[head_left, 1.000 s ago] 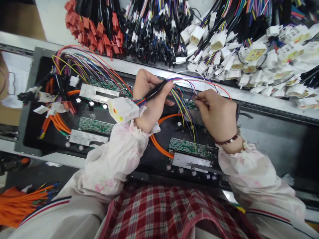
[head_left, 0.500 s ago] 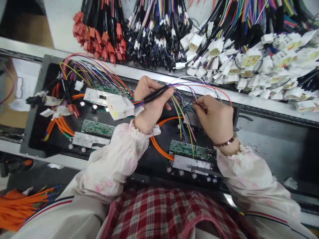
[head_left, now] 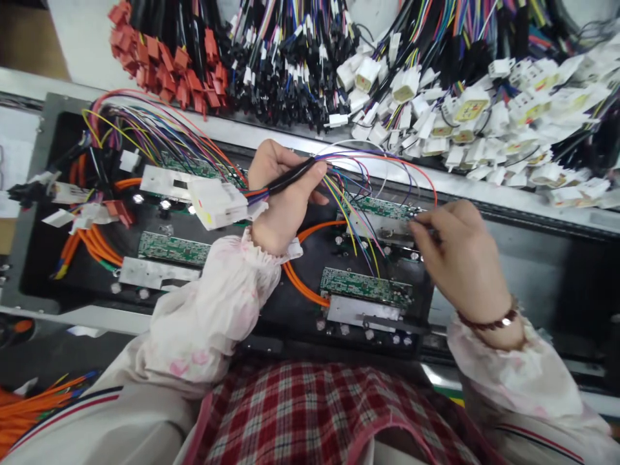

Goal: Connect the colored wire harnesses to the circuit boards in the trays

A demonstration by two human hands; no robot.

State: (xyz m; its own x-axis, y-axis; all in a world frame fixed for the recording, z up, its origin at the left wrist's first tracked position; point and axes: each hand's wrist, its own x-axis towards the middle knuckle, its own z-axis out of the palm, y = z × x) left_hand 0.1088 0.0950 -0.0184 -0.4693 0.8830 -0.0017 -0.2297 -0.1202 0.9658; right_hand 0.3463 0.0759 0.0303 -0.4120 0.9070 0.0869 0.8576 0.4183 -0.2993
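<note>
The wire bundle [head_left: 292, 176] hung above the black tray [head_left: 33, 169], its dark sleeve slanting through the left hand [head_left: 277, 205]. From my distant seat I saw that hand pinching the sleeve between thumb and fingers, close to where the loose wires [head_left: 334, 192] fanned out. The right hand [head_left: 467, 258] was by the right end of the upper green circuit board [head_left: 382, 208], fingertips bunched together; a red wire arced down to it, but I could not make out whether they gripped a wire end.

I judged the bundle light and limp, its thin wires springy enough to arch and tangle, the sleeve firmer and perhaps a bit slick. I rated the sleeve the safest hold, with single wires best taken near their tips and never tugged. The white plug [head_left: 216, 203] hung out on the left side, likely stiff, and its weight could have twisted the sleeve.
</note>
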